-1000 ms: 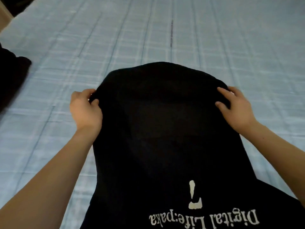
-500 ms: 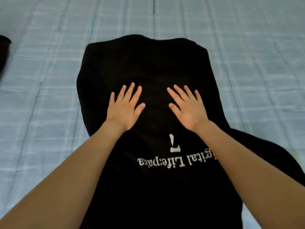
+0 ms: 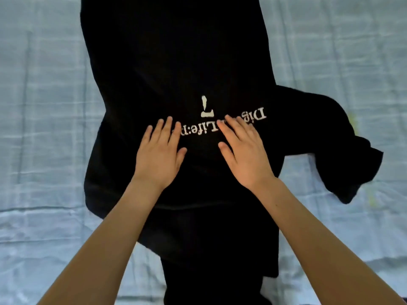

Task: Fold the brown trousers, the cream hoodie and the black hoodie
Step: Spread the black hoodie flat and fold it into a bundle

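Observation:
The black hoodie (image 3: 176,62) lies spread lengthwise on the bed, its white printed lettering upside down to me across the middle. My left hand (image 3: 160,153) rests flat on the fabric just left of the lettering, fingers straight and spread. My right hand (image 3: 244,155) lies flat beside it, its fingers covering part of the print. One sleeve (image 3: 343,146) is bunched out to the right. The brown trousers and the cream hoodie are out of sight.
A light blue checked bedsheet (image 3: 44,128) covers the bed on both sides of the hoodie. The sheet is slightly wrinkled near the bottom left and right.
Both hands let go of the hood's edges, then slid flat down the hoodie toward me, from the hood area onto the lettering. My view tilted downward.

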The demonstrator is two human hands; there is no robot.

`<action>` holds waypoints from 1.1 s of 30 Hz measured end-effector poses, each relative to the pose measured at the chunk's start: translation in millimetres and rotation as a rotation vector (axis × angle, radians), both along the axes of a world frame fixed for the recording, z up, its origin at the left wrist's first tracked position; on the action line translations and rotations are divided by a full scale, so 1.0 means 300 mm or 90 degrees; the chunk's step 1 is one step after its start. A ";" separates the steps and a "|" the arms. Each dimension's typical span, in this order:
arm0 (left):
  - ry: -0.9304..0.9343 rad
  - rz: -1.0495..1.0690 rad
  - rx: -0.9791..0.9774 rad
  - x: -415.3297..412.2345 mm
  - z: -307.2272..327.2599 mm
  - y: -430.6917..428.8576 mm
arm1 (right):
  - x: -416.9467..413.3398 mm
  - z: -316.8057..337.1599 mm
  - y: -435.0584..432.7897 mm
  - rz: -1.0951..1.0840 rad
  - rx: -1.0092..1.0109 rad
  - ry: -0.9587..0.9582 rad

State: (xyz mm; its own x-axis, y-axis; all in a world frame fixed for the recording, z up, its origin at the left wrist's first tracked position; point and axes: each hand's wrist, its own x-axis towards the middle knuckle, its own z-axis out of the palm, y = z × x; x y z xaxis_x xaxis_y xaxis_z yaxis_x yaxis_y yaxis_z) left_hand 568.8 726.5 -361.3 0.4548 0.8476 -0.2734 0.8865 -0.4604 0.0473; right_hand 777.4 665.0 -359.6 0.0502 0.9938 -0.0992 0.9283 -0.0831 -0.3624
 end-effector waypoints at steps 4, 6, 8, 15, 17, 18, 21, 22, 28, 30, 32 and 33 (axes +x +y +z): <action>-0.050 0.033 -0.034 0.008 0.063 -0.258 | 0.042 0.055 -0.285 -0.099 0.007 -0.047; -0.066 0.042 -0.061 0.023 0.066 -0.399 | 0.043 0.063 -0.393 -0.146 -0.031 -0.054; -0.100 0.060 -0.057 0.028 0.056 -0.479 | 0.030 0.063 -0.445 -0.182 -0.055 0.010; -0.294 0.054 -0.030 0.014 0.052 -0.532 | 0.020 0.047 -0.453 -0.244 0.000 0.211; -0.307 0.044 -0.005 -0.007 0.058 -0.543 | 0.058 0.050 -0.437 -0.241 0.017 0.214; -0.314 0.043 0.003 -0.027 0.062 -0.549 | 0.085 0.054 -0.427 -0.248 0.028 0.221; -0.333 0.059 0.010 -0.096 0.073 -0.589 | 0.127 0.063 -0.428 -0.236 0.074 0.210; -0.343 0.067 0.012 -0.117 0.078 -0.605 | 0.119 0.061 -0.442 -0.218 0.086 0.201; -0.352 0.131 0.084 -0.266 0.075 -0.653 | 0.045 0.030 -0.561 -0.318 0.006 0.276; -0.310 0.109 0.034 -0.318 0.076 -0.678 | 0.022 0.023 -0.613 -0.298 -0.023 0.292; -0.288 0.108 -0.014 -0.343 0.079 -0.701 | -0.003 0.023 -0.649 -0.287 -0.022 0.329; -0.292 0.117 -0.027 -0.347 0.083 -0.705 | -0.018 0.024 -0.661 -0.294 -0.024 0.361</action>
State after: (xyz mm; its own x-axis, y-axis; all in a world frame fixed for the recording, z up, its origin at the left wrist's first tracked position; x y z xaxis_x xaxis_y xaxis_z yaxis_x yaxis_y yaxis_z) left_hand 464.7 514.9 -336.5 0.3803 0.9175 -0.1161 0.8360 -0.2874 0.4674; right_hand 771.9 466.7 -352.3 0.3938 0.8791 -0.2684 0.4658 -0.4426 -0.7662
